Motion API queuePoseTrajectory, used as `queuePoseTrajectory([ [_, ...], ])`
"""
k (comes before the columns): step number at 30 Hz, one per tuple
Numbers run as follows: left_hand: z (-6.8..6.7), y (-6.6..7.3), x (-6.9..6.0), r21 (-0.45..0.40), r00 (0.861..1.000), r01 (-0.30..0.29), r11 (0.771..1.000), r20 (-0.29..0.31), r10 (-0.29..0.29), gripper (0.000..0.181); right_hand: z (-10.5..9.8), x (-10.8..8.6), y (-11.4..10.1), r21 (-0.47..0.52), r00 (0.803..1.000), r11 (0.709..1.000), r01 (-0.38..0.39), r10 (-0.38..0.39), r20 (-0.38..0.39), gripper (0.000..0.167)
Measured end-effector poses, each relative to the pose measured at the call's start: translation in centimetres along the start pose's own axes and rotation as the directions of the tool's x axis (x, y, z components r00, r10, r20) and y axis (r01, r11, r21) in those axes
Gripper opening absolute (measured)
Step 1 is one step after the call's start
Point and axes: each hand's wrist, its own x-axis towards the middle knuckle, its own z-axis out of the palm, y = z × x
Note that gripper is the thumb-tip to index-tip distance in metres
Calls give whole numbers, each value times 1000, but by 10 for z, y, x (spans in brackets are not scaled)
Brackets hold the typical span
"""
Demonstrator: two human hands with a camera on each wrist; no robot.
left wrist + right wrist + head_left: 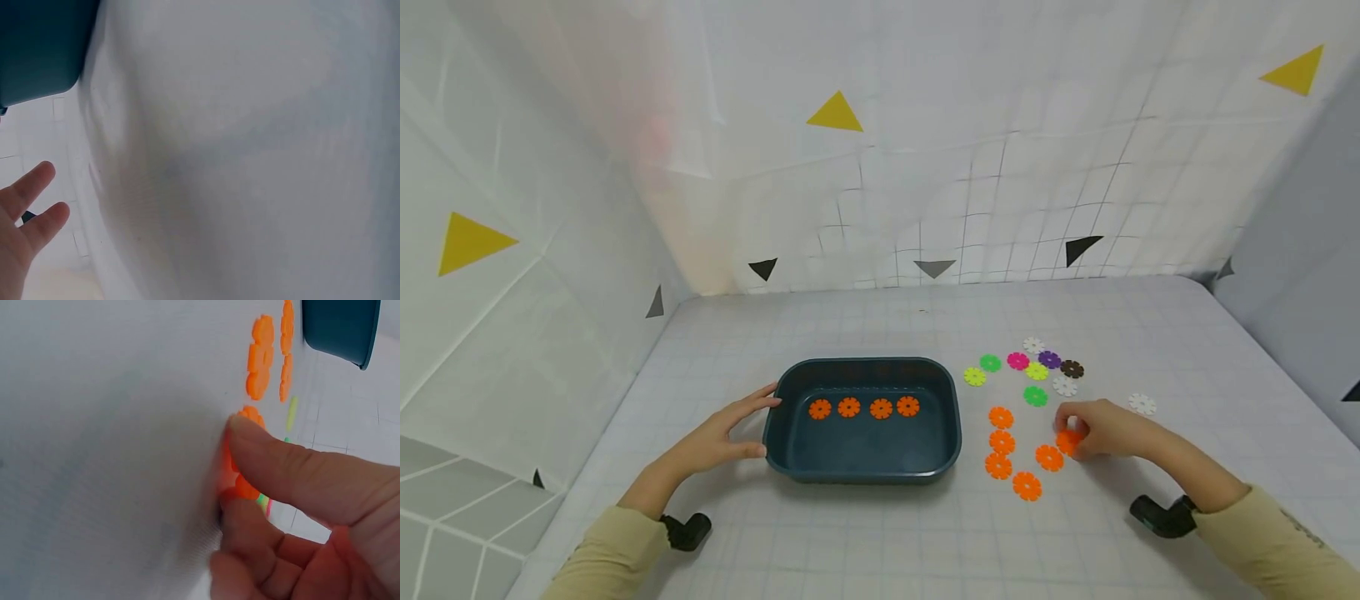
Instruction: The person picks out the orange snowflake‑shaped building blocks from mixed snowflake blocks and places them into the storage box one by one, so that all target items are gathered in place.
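A dark teal plastic tub (pixel 862 477) stands on the table, with a row of several orange notched discs (pixel 881 408) on its floor. My left hand (pixel 715 437) is at the tub's left side, fingers spread, thumb and fingertips at the rim. In the left wrist view only some fingers (pixel 34 206) show, below the tub (pixel 37 53). To the right of the tub, my right hand (pixel 1108 429) pinches an orange notched disc (pixel 1067 442) between thumb and fingers, at the table surface. The fingers partly hide this disc (pixel 247 486).
More orange discs (pixel 1002 442) lie between the tub and my right hand. Behind them are green, yellow, pink, purple, brown and white discs (pixel 1049 359). One white disc (pixel 1142 404) lies apart, beyond my right wrist. White sheeting (pixel 850 192) walls the table's back.
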Motion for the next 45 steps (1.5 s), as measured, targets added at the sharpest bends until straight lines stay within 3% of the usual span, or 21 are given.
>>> queuePoseTrajectory([
  [11,0,0,-1,-3,1000,-2,1000,-3,2,62,-13,3,10,233,996,972,-8,-12,84,25],
  [20,0,1,0,5,1000,2,1000,-3,-2,63,-27,2,4,288,996,958,15,-39,79,30],
  [33,0,1,1,9,1000,-8,1000,-4,8,63,-48,14,-31,318,993,947,38,-71,92,33],
  [45,1,0,1,-3,1000,3,1000,0,-3,63,-56,33,-82,326,976,935,137,-183,116,29],
])
